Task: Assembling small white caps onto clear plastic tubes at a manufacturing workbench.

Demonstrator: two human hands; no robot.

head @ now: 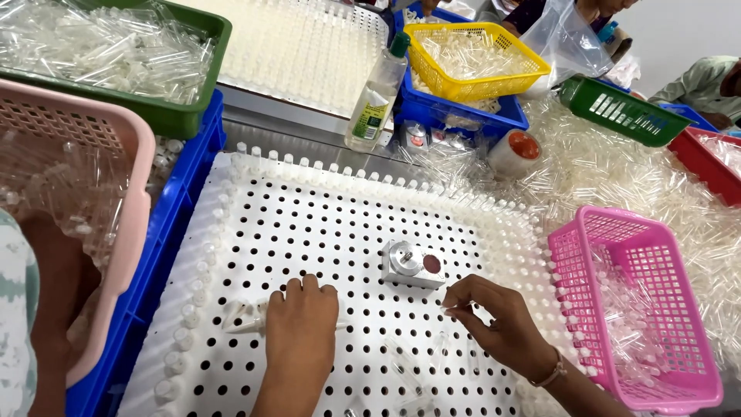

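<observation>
A crowded bench carries baskets of clear plastic tubes on every side, and loose tubes lie heaped across its right half. In the middle lies a white perforated plastic board (309, 232) with rows of round holes; small clear plastic tubes already stand in the holes along its top, left and right edges, while the inner field is mostly unfilled.

The left hand (299, 324) rests on the board, fingers curled over a small bunch of clear tubes (243, 318) lying flat beside it; its grip is closed on that bunch. The right hand (494, 320) pinches a single clear tube (448, 306) between thumb and fingertips, just above the board near a small silver metal block with a dark red round spot (413, 263) that sits on the board.

The step in hand appears to be seating tubes one at a time into the holes, with the left hand serving as the supply. The next move would call for holding the pinched tube upright over an unfilled hole and pressing it straight down.

A pink plastic basket (641, 309) holding more tubes touches the board's right edge, and a blue plastic crate (174, 208) borders its left.
</observation>
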